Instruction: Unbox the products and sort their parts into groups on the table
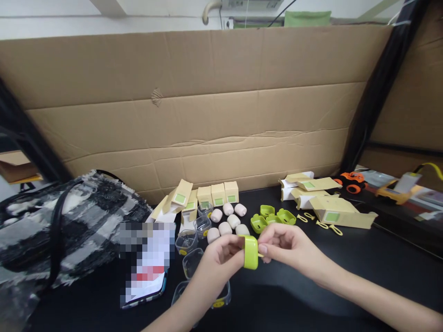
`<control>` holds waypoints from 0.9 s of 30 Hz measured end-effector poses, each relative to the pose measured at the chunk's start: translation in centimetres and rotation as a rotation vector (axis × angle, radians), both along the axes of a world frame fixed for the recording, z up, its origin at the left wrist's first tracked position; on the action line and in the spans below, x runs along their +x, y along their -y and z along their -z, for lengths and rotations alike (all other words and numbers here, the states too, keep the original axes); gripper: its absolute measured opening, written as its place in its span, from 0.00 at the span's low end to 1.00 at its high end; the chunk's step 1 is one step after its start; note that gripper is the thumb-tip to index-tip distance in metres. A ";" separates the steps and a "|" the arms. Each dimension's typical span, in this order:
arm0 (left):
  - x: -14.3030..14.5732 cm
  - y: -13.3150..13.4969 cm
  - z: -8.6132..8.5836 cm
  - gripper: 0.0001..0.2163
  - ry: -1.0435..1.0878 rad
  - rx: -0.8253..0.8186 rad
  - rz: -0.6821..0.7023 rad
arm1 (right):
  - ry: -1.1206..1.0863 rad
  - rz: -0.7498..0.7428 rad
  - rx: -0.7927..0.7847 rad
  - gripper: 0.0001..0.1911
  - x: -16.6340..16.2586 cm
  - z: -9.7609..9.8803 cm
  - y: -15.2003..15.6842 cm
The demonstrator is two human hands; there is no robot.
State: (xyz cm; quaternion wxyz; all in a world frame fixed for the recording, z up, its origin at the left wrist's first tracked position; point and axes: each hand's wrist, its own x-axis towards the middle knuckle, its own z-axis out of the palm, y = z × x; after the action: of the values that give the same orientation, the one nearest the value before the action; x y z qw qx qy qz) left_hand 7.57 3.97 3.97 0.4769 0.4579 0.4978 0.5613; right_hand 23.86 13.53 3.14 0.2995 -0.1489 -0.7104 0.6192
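My left hand (221, 258) grips a glossy lime-green plastic cover (251, 253) by its left side, in front of me above the black table. On the cover's right side, my right hand (292, 251) pinches a small pale-yellow loop strap (260, 255); most of the strap is hidden by the fingers. Just behind the hands lie several more green covers (268, 223), hollow side up. To their right are loose yellow loop straps (321, 224). Several off-white rounded earphone-like cases (233, 222) sit in a cluster behind my left hand.
Clear plastic containers (187, 242) with yellow stickers stand at the left, partly behind my left forearm. Small cardboard boxes (218, 194) line the back; flattened ones (332, 210) lie right. A phone (148, 265), a plaid bag (100, 216) and an orange toy vehicle (353, 182) flank them.
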 end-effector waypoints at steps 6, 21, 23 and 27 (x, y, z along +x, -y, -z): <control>0.4 0.4 0.5 0.10 -0.109 0.008 0.003 | -0.086 0.083 0.072 0.10 0.1 0.5 1.3; 1.0 1.0 -0.1 0.04 -0.237 0.002 0.022 | -0.094 0.167 0.776 0.26 1.0 -0.6 1.7; 1.2 1.0 -0.1 0.04 -0.273 -0.017 0.039 | -0.033 0.126 1.065 0.35 1.3 -1.1 1.8; 1.0 1.0 -0.8 0.01 -0.369 0.009 -0.026 | 0.023 0.160 1.215 0.13 1.3 -1.4 1.3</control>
State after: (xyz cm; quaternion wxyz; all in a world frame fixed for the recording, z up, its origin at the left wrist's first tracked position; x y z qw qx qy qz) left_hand 8.58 2.93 4.76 0.3682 0.5485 0.5804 0.4761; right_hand 25.19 12.18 4.57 0.3688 -0.0111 -0.9262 0.0773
